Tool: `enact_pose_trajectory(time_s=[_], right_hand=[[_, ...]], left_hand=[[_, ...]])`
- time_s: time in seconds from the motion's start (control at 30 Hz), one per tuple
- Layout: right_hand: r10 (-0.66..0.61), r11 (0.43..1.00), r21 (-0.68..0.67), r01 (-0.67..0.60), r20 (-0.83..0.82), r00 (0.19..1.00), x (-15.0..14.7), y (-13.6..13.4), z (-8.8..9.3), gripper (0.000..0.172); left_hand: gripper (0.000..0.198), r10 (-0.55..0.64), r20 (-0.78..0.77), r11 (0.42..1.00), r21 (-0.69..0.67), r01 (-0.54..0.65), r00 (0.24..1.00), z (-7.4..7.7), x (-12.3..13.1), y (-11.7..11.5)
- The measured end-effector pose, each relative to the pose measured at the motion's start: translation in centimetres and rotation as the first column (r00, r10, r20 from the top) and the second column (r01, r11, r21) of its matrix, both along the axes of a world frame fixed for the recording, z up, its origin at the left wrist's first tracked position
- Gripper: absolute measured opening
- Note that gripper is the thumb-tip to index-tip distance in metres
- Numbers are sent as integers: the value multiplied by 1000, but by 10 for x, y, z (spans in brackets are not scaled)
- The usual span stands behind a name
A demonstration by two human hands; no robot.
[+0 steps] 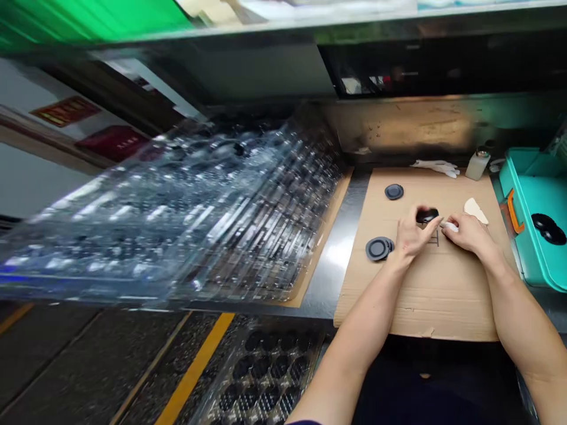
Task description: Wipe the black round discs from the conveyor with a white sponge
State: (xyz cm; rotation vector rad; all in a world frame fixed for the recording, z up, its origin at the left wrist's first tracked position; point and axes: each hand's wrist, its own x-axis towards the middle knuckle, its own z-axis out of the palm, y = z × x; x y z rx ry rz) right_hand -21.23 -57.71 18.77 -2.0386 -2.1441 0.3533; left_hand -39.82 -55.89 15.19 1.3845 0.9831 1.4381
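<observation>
Far left, the stack of clear plastic trays (248, 218) leans in, all shine and ridges: thin, light, flexy stuff by the look of it. On to the cardboard (425, 295), and here sit the grey discs (378, 248) near its left edge, overlapping, with one more grey disc (394, 191) lying flat farther back.

Now the middle of it! My left hand (411, 235) has the dark round piece (427, 216) gripped between curled, slightly blurred fingers and thumb, just above the cardboard. It gleams, so I judge it smooth and a bit slippery; probably light and stiff, likely plastic, and easy to scratch. The rim looks the safest hold, keeping fingertips off the glossy face.

Behind lies a white glove (437, 167). Right beside the dark piece, my right hand (467, 232) pinches a small white thing (451, 226); soft or hard, I can't tell, my fingers cover too much. A pale flat piece (475, 211) lies just beyond that hand, a bottle (478, 164) stands behind, and far right the turquoise bin (525, 251) holds shiny black pieces (549, 229).
</observation>
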Motion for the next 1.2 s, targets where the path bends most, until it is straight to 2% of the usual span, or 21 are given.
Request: enact_pose_trajectory(time_s=[0.03,0.1,0.2,0.27,0.33,0.4,0.47,0.57,0.63,0.67,0.77,0.9,1.03,1.2], right_hand=[[-5,1000,4,5,-8,1000,1,1,-4,22],[-24,1000,5,24,-22,999,3,4,-11,23],[-36,999,10,37,-49,998,5,8,-17,23],[-38,999,3,38,-69,997,5,9,-18,24],[-47,999,-12,46,-75,996,4,9,-18,25],[-53,999,-14,52,-75,996,4,9,-18,24],[-55,998,-10,54,-81,995,3,8,-19,24],[-57,998,-11,57,-100,993,2,9,-21,23],[-59,998,-7,59,-110,992,1,9,-23,23],[-59,998,-2,59,-116,992,1,8,-23,24],[-65,998,-2,65,-130,989,-1,7,-23,23],[-75,997,-23,72,-134,988,-3,5,-22,22],[-63,998,-11,62,-131,989,-6,5,-20,24],[-77,996,-43,72,-143,987,-14,1,-19,27]], left_hand=[[27,-34,-108,999,-26,31,994,-4,0,2],[21,-60,-264,996,-75,42,963,-10,0,8],[15,24,-292,997,-67,-45,956,-14,-2,11],[24,44,-207,997,-56,-57,977,-15,-4,7],[43,-37,-187,998,-64,25,982,-16,-7,1],[50,-145,-279,988,-89,125,949,-17,-12,-4],[50,-190,-365,981,-102,164,912,-17,-19,0],[54,-110,-288,994,-52,99,951,-7,-38,27],[55,-13,-220,999,-46,3,975,5,-55,56],[55,28,-241,997,-66,-45,970,12,-62,72],[56,66,-434,984,-118,-130,898,26,-77,112],[56,0,-595,981,-154,-114,804,29,-77,141],[62,-89,-745,978,-192,-86,662,26,-71,153],[72,-219,-875,970,-241,3,432,33,-68,149]])
